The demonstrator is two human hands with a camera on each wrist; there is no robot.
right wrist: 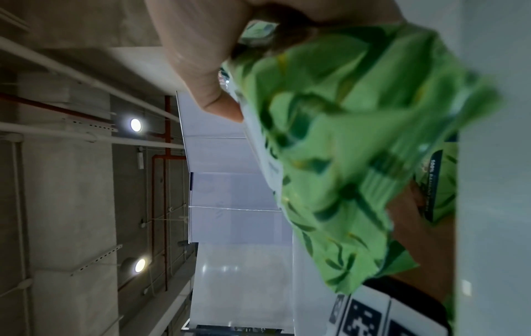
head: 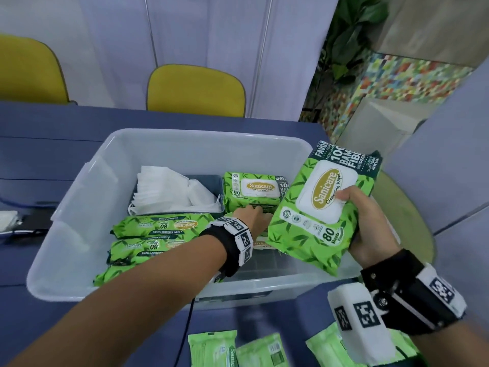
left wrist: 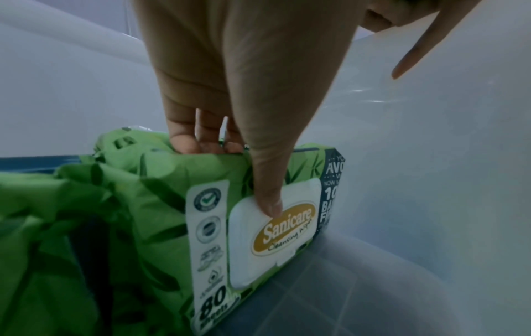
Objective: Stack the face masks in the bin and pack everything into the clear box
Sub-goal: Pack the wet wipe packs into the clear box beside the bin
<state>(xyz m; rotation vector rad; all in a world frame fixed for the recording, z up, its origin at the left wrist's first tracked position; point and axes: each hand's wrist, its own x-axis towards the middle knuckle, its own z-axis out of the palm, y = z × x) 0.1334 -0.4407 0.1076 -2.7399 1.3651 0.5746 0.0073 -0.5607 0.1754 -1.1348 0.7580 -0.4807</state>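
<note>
The clear box [head: 206, 136] stands on the blue table. At its back left a dark bin [head: 211, 181] holds a stack of white face masks [head: 164, 189]. Green wipes packs lie along the box's left side [head: 164, 225], and one leans at the back [head: 254, 192]. My left hand [head: 254, 218] reaches into the box and pinches the top edge of an upright wipes pack [left wrist: 258, 238], thumb on its white lid. My right hand [head: 354, 207] grips another wipes pack [head: 317, 202] above the box's right rim, thumb on the lid.
Three more green packs [head: 214, 348] lie on the table's near edge below the box. Two yellow chairs [head: 195, 88] stand behind the table. A white and black object [head: 8, 219] sits at the far left. A green round seat [head: 402, 207] is to the right.
</note>
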